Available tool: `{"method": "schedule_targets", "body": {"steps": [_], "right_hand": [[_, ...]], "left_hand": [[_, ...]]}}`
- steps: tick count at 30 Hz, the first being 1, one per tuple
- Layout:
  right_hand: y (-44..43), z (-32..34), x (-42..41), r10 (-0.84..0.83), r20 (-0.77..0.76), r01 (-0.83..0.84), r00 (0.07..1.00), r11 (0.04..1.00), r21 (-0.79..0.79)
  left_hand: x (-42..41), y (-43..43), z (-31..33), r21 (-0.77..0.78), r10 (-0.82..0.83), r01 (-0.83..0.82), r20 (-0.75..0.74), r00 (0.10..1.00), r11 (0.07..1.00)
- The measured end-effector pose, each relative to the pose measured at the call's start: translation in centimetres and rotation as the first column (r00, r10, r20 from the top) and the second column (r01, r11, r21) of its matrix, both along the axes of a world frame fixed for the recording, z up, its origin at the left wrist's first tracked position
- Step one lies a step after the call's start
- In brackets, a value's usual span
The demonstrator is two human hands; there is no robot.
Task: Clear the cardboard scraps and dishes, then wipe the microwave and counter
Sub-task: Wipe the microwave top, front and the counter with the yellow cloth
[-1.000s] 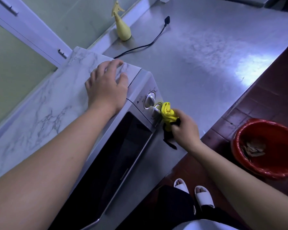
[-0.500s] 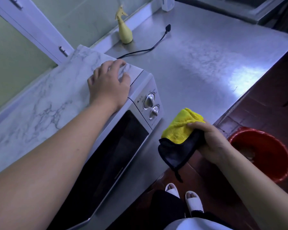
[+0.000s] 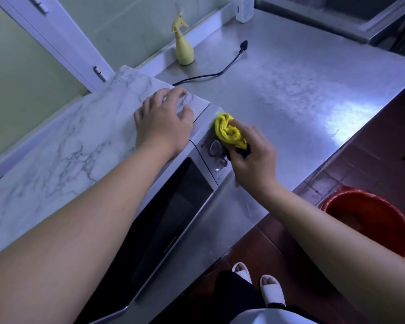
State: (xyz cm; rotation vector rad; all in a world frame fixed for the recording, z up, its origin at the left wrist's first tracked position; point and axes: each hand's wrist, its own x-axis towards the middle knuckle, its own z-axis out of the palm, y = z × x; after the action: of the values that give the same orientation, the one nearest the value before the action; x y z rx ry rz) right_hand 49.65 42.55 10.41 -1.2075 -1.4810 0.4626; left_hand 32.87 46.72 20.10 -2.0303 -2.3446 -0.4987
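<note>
We saw a silver microwave (image 3: 168, 218), marble-patterned top, dark glass door shut, standing on a brushed-steel counter (image 3: 302, 94), a bunched yellow cloth (image 3: 228, 130) (black on its other face) pressed to the control panel's upper corner above two knobs, gripped in our right hand (image 3: 255, 160)

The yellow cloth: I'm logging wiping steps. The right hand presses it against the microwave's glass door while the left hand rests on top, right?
Not the door. The head view shows the right hand holding the yellow cloth against the control panel of the microwave, above the knobs; the left hand rests on top.
</note>
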Motion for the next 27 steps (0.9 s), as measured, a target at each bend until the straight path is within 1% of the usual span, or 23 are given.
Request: {"method": "schedule_targets", "body": {"steps": [1, 2, 3, 5, 6, 7, 8, 9, 12, 13, 14, 15, 16, 17, 18, 19, 21, 22, 23, 25, 26, 27], "right_hand": [[-0.1, -1.5, 0.1, 0.010, 0.006, -0.009, 1.000, 0.999, -0.038], [-0.3, -3.3, 0.4, 0.033, 0.013, -0.031, 0.999, 0.994, -0.108], [-0.5, -5.1, 0.9, 0.062, 0.026, -0.056, 0.998, 0.976, -0.212], [-1.3, -8.1, 1.7, 0.169, 0.086, -0.116, 0.982, 0.896, -0.429], [-1.8, -9.3, 1.8, 0.233, 0.134, -0.143, 0.963, 0.867, -0.477], [-2.4, -10.2, 1.7, 0.275, 0.181, -0.158, 0.944, 0.861, -0.483], [-2.8, -10.8, 1.4, 0.284, 0.199, -0.159, 0.938, 0.862, -0.481], [-3.0, -10.9, 1.2, 0.263, 0.187, -0.141, 0.947, 0.858, -0.494], [-3.6, -10.7, 1.0, 0.180, 0.012, -0.137, 0.984, 0.789, -0.599], [-4.0, -10.5, 1.3, 0.157, -0.077, -0.171, 0.985, 0.767, -0.618], [-4.3, -10.4, 1.7, 0.126, -0.207, -0.231, 0.970, 0.739, -0.633], [-4.6, -10.1, 2.2, 0.069, -0.382, -0.319, 0.921, 0.697, -0.642], [-4.7, -10.0, 2.8, -0.015, -0.547, -0.408, 0.837, 0.650, -0.642], [-4.8, -10.0, 3.6, -0.113, -0.648, -0.464, 0.753, 0.607, -0.645], [-4.8, -10.1, 4.5, -0.199, -0.708, -0.500, 0.677, 0.581, -0.642], [-4.6, -10.0, 5.3, -0.258, -0.740, -0.516, 0.621, 0.576, -0.634], [-4.4, -9.5, 6.6, -0.319, -0.785, -0.533, 0.532, 0.594, -0.602], [-4.5, -9.1, 6.8, -0.327, -0.798, -0.542, 0.506, 0.600, -0.589], [-4.7, -8.5, 6.7, -0.316, -0.794, -0.540, 0.519, 0.599, -0.591], [-5.1, -7.0, 5.6, -0.232, -0.737, -0.491, 0.635, 0.616, -0.616], [-5.2, -5.9, 4.8, -0.168, -0.702, -0.455, 0.692, 0.653, -0.605], [-5.3, -4.5, 4.0, -0.091, -0.681, -0.428, 0.726, 0.715, -0.553]], "left_hand": [[0.1, 0.0, 0.0, -0.002, 0.001, -0.001, -0.004, 1.000, 1.000], [0.1, 0.0, 0.0, -0.003, 0.003, -0.003, -0.005, 1.000, 1.000], [0.1, 0.0, 0.0, -0.003, 0.005, -0.005, -0.005, 1.000, 1.000], [0.1, 0.0, 0.0, -0.003, 0.007, -0.007, -0.005, 1.000, 1.000], [0.1, -0.1, 0.0, -0.004, 0.007, -0.007, -0.003, 1.000, 1.000], [0.1, -0.1, 0.0, -0.006, 0.007, -0.007, -0.001, 1.000, 1.000], [0.1, -0.1, 0.0, -0.008, 0.004, -0.004, 0.001, 1.000, 1.000], [0.1, -0.1, 0.1, -0.009, 0.002, -0.002, 0.003, 1.000, 1.000], [0.1, -0.2, 0.1, -0.009, -0.002, 0.002, 0.002, 1.000, 1.000], [0.1, -0.2, 0.1, -0.005, -0.003, 0.003, 0.001, 1.000, 1.000], [0.1, -0.2, 0.1, 0.000, -0.001, 0.001, 0.000, 1.000, 1.000], [0.1, -0.1, 0.1, 0.002, 0.002, -0.002, -0.002, 1.000, 1.000], [0.1, -0.1, 0.1, 0.001, 0.004, -0.004, -0.003, 1.000, 1.000], [0.2, -0.1, 0.0, -0.003, 0.006, -0.006, -0.006, 1.000, 1.000], [0.2, -0.1, 0.0, -0.005, 0.006, -0.006, -0.008, 1.000, 1.000], [0.3, -0.1, 0.0, -0.005, 0.006, -0.006, -0.011, 1.000, 1.000], [0.3, -0.1, 0.1, -0.003, 0.008, -0.008, -0.014, 1.000, 1.000], [0.3, -0.2, 0.1, -0.005, 0.010, -0.010, -0.013, 1.000, 1.000], [0.3, -0.1, 0.1, -0.007, 0.011, -0.011, -0.012, 1.000, 1.000], [0.3, -0.1, 0.1, -0.012, 0.013, -0.013, -0.013, 1.000, 1.000], [0.3, -0.1, 0.1, -0.014, 0.013, -0.013, -0.013, 1.000, 1.000], [0.3, -0.1, 0.1, -0.014, 0.013, -0.013, -0.009, 1.000, 1.000]]}}
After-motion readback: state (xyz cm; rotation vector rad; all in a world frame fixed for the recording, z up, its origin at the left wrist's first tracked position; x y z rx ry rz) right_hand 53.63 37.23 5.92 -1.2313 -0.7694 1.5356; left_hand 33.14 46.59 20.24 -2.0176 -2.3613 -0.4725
